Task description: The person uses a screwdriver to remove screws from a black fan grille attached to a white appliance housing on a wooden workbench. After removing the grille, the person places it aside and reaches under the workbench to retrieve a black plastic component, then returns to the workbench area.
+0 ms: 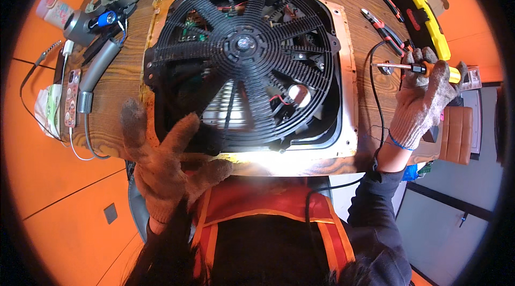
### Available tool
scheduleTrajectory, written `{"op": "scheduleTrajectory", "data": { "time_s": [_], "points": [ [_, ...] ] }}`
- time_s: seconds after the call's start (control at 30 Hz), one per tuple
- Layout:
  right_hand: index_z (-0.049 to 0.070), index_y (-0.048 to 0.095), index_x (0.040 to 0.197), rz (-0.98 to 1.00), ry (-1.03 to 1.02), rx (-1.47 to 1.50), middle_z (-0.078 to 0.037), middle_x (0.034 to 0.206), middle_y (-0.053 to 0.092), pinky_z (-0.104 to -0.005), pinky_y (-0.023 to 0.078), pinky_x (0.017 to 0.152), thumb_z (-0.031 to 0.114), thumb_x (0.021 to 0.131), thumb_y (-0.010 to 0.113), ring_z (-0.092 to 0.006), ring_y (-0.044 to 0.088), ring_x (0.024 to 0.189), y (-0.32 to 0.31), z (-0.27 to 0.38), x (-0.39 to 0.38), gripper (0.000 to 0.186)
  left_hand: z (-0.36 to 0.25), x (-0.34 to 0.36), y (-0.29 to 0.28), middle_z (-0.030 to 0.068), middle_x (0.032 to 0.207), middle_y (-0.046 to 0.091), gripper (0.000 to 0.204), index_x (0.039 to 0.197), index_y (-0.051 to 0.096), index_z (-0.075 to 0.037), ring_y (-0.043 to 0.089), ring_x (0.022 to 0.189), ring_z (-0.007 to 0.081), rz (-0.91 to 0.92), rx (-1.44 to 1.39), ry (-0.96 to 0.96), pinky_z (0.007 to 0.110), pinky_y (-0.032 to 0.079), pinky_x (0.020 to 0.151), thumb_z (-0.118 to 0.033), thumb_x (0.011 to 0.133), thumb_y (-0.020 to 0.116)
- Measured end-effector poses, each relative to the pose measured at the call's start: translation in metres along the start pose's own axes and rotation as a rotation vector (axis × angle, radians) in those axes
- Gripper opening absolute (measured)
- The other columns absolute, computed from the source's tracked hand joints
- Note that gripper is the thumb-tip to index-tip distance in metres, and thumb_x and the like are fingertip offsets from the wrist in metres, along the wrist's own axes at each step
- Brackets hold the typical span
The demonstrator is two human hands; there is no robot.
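A round black fan grille (244,66) covers an opened appliance on the table, its metal base plate (347,71) showing around the edges. Between the grille's ribs, circuit boards, wires and a light-coloured finned part are partly visible. My left hand (163,162), in a dirty knit glove, hovers at the appliance's front left corner with fingers spread and nothing in them. Off to the right, my gloved right hand (429,87) grips a screwdriver (421,68) with a yellow and black handle. Its shaft points left, over a small round dark piece (385,68) on the table.
Pliers (383,31) with red and black handles lie right of the appliance, near a yellow and black toolbox (421,12). A black cable (373,93) runs down the right side. At left are a grey hose-like tool (99,68), a phone (71,98) and a bottle (53,9).
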State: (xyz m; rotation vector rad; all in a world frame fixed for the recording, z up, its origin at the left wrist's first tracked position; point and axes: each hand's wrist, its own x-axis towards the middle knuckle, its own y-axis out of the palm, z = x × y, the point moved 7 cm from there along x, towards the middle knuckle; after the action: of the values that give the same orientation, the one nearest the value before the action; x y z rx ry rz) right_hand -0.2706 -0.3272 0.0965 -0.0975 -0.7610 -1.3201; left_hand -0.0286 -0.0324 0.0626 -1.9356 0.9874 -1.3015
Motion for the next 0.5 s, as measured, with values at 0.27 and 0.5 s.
{"op": "scheduleTrajectory", "data": {
  "time_s": [0.27,0.5],
  "points": [
    [0.012,0.039,0.139,0.098,0.128,0.040,-0.014,0.105,0.066,-0.0316,0.061,0.071,0.007,0.095,0.061,-0.0205,0.068,0.090,-0.023,-0.024,0.015,0.049,0.003,0.002,0.024,0.0257,0.145,0.035,0.069,0.131,0.055,-0.006,0.034,0.136,0.0446,-0.026,-0.162,-0.130,0.053,0.030,0.113,-0.021,0.069,0.083],
    [0.018,0.034,0.138,0.054,0.350,0.226,-0.019,0.106,0.063,-0.0353,0.063,0.073,0.010,0.096,0.060,-0.0275,0.067,0.092,-0.039,-0.074,0.005,0.050,-0.023,0.063,0.000,0.0237,0.143,0.038,0.067,0.128,0.060,-0.006,0.040,0.134,0.0431,0.016,-0.162,-0.044,0.050,0.034,0.112,-0.026,0.068,0.083]
  ]
}}
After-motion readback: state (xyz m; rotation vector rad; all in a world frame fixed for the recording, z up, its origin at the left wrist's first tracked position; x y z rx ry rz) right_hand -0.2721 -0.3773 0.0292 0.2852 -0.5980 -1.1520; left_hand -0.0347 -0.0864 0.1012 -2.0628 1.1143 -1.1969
